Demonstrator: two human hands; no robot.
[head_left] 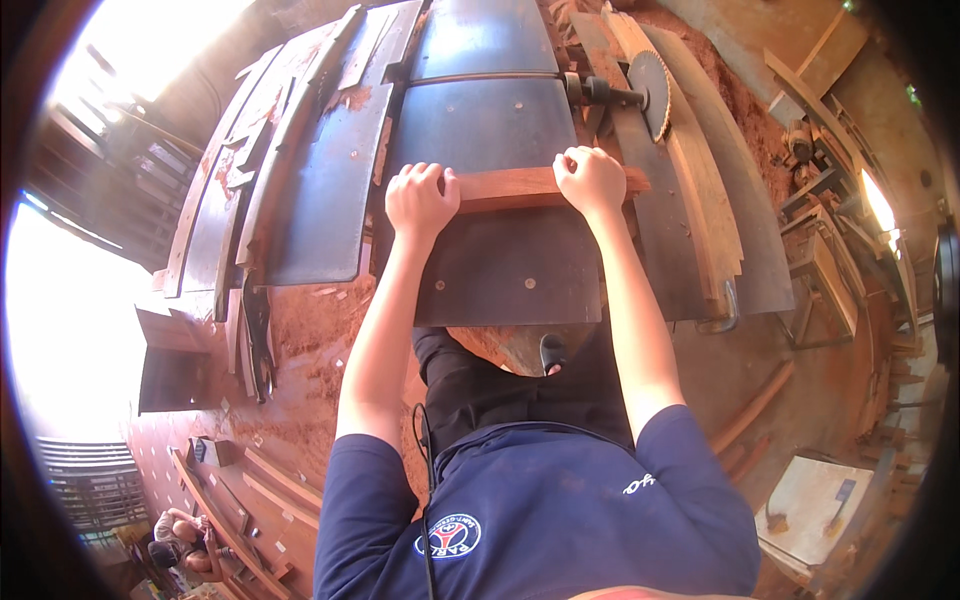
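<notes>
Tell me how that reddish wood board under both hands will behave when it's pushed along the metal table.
The wood board looks rigid: it spans straight between the left hand and the right hand without sagging. It will probably slide rather than roll, lying flat on the smooth metal table. Being narrow, it may twist if pushed unevenly.

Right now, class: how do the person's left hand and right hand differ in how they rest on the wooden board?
The left hand grips the wooden board at its left end, far from the circular saw blade; the right hand presses near the board's right end, closer to the blade. The left hand lies slightly lower in view. Both lie curled on top of the board.
</notes>
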